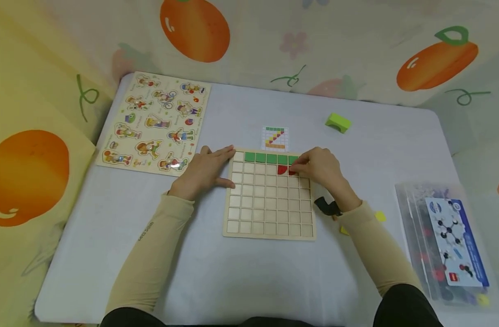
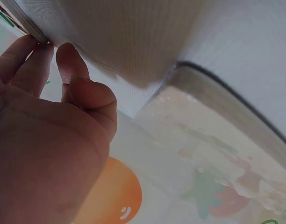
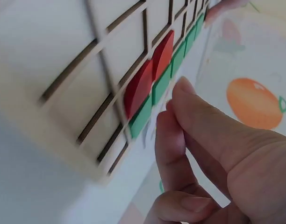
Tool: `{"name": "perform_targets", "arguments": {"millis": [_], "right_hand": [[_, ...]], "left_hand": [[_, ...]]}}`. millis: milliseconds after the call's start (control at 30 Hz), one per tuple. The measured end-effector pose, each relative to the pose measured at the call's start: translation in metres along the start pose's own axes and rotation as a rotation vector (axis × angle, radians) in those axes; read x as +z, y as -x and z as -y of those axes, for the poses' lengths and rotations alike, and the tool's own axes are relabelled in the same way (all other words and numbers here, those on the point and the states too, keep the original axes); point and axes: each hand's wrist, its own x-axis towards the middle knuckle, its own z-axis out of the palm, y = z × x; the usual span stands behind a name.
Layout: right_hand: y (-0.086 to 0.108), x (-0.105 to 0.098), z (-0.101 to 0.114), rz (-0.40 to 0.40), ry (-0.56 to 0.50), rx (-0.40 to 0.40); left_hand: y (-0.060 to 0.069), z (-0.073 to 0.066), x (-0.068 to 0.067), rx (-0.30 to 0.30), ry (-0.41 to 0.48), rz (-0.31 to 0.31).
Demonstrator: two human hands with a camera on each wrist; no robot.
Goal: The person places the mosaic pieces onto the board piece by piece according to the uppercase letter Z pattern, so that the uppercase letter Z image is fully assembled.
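A wooden grid board (image 1: 270, 239) lies on the table, with several green square tiles (image 1: 260, 157) along its top row. Two red tiles with a curved side sit in the row below; one red tile (image 1: 282, 170) shows fully in the head view, and the other red tile (image 3: 139, 88) is nearer the right hand. My left hand (image 1: 204, 170) rests at the board's left edge, fingers extended and thumb apart. My right hand (image 1: 321, 168) is over the upper right corner, thumb and forefinger close together beside the red tile. In the right wrist view nothing shows between those fingertips.
A small pattern card (image 1: 275, 138) lies behind the board. A picture puzzle board (image 1: 151, 122) is at the left, and a green arched block (image 1: 338, 122) at the back right. Yellow pieces (image 1: 380, 216) lie by the right forearm. A clear plastic case (image 1: 413, 236) stands at the right.
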Motion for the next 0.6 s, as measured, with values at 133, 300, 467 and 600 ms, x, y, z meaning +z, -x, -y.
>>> {"name": "perform_targets", "arguments": {"millis": [133,300,467,600], "right_hand": [[0.004,-0.001,-0.003,-0.009,-0.009,-0.009],[-0.002,0.006,0.010,-0.008,0.023,-0.076],[-0.008,0.010,0.018,0.036,0.088,-0.072],[-0.011,0.011,0.018,0.070,0.098,-0.076]], "left_hand": [[0.002,0.003,-0.003,-0.007,-0.009,-0.008],[0.001,0.003,-0.003,-0.003,0.001,-0.013],[0.001,0.001,0.000,0.006,0.003,-0.003],[0.000,0.000,0.000,0.003,0.000,-0.005]]}}
